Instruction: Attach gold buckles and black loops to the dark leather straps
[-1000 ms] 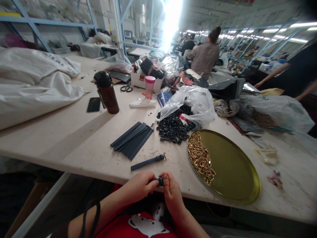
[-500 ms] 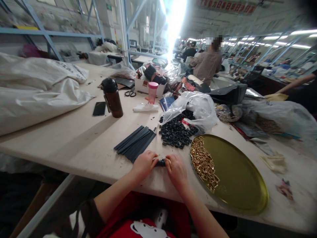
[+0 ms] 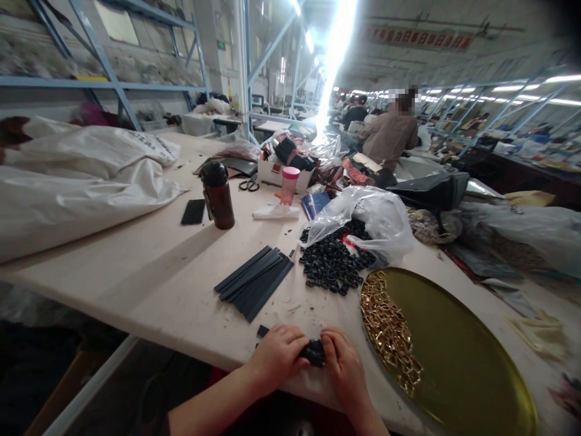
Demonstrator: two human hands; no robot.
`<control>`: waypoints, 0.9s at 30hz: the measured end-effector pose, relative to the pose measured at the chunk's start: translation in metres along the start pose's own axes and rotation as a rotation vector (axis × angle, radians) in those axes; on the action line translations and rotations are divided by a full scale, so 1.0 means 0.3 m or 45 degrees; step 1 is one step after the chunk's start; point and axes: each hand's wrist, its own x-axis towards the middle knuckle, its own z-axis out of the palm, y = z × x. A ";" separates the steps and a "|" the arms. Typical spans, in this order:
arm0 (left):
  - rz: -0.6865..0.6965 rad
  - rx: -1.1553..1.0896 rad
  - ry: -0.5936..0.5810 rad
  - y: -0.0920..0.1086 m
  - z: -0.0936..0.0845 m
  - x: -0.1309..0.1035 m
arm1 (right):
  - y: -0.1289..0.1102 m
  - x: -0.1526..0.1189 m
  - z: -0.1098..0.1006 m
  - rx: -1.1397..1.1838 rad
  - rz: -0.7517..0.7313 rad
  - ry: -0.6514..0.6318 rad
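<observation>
Near the table's front edge, my left hand (image 3: 280,358) and my right hand (image 3: 344,363) are closed on a short row of black loops (image 3: 314,352) between them. A dark strip end (image 3: 262,331) sticks out on the far side of my left hand. Beyond it lies a fanned stack of black strips (image 3: 254,278). A pile of black loops (image 3: 333,263) spills from a clear plastic bag (image 3: 385,221). At the right, gold metal rings (image 3: 393,330) cover the left part of a round gold tray (image 3: 467,351).
A dark bottle (image 3: 219,197) and a phone (image 3: 193,212) stand and lie at the left, near a large white sack (image 3: 91,181). Further back are scissors (image 3: 249,184), a pink-lidded cup (image 3: 289,186) and a cluttered box (image 3: 272,172). A person (image 3: 390,136) is behind the table.
The view has shifted, so the table things appear lower and further right. My hands, still together on the black loops, are nearer the table edge, and the dark strip end now shows beside my left hand.
</observation>
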 end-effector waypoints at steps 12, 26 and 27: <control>-0.601 0.484 -0.013 -0.176 -0.160 0.105 | -0.003 -0.011 -0.003 0.018 0.036 0.035; -0.286 0.257 -0.004 -0.003 -0.184 0.005 | -0.041 0.040 -0.063 0.575 0.326 0.212; -0.245 0.177 -0.022 0.011 -0.173 -0.008 | -0.056 0.057 -0.067 0.642 0.354 0.196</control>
